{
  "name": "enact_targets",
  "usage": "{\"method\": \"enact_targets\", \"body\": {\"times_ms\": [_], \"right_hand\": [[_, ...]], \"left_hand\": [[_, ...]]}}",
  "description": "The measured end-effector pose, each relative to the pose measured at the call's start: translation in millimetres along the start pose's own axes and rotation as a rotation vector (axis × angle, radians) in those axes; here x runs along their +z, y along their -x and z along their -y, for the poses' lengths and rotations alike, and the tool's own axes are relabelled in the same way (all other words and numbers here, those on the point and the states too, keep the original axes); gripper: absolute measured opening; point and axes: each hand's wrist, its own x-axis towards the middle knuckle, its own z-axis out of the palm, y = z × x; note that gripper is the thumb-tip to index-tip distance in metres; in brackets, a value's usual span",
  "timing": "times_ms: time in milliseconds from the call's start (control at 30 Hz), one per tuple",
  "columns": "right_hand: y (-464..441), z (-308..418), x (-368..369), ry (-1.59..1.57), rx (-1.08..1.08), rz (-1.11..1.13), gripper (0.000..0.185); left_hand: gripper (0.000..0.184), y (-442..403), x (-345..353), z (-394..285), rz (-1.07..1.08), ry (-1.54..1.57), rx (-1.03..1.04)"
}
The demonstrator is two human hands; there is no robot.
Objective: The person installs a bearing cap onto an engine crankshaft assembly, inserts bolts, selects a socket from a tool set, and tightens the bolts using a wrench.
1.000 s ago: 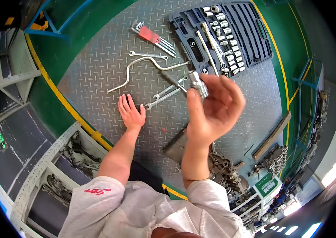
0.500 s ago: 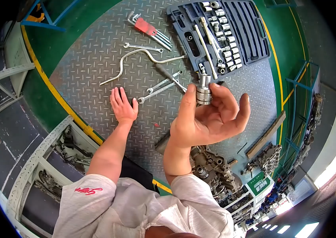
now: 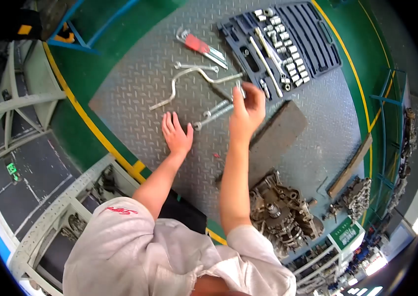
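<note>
My left hand (image 3: 177,134) lies flat with spread fingers on the metal tabletop (image 3: 135,79), just left of two wrenches (image 3: 214,117). My right hand (image 3: 248,106) pinches a small shiny metal socket (image 3: 240,89), partly hidden by the fingers, near the lower left corner of the open socket case (image 3: 317,39). Beyond my hands lie a bent metal bar (image 3: 173,84), another wrench (image 3: 196,66) and a red holder of hex keys (image 3: 196,44). A dark-handled tool lies partly behind my right hand.
A flat brown board (image 3: 283,126) lies right of my right forearm. An engine part (image 3: 283,212) stands near my right side, with a wooden strip (image 3: 349,165) and another metal assembly (image 3: 354,200) farther right. Pale metal shelving (image 3: 66,202) is at the left.
My right hand has moved away from the camera, down toward the tabletop, with the socket still in its fingers. The view has shifted, and the brown board now shows. My left hand stays flat.
</note>
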Motion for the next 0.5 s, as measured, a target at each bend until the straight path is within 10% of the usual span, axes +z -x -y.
{"method": "enact_targets", "body": {"times_ms": [67,267,500], "right_hand": [[4.8,-21.0,-23.6,-0.047,0.328,-0.075,0.014],[-23.4,-60.1,-60.8,0.241,0.148,-0.208,0.025],[-124.6,-89.0,-24.2,0.299,0.137,-0.213,0.029]], "left_hand": [[0.054,-37.1,-8.6,7.1,0.03,0.065,-0.009],[0.045,-271.1,23.9,15.1,-0.37,0.136,-0.074],[0.05,-295.6,70.3,19.7,-0.341,-0.228,-0.03]]}}
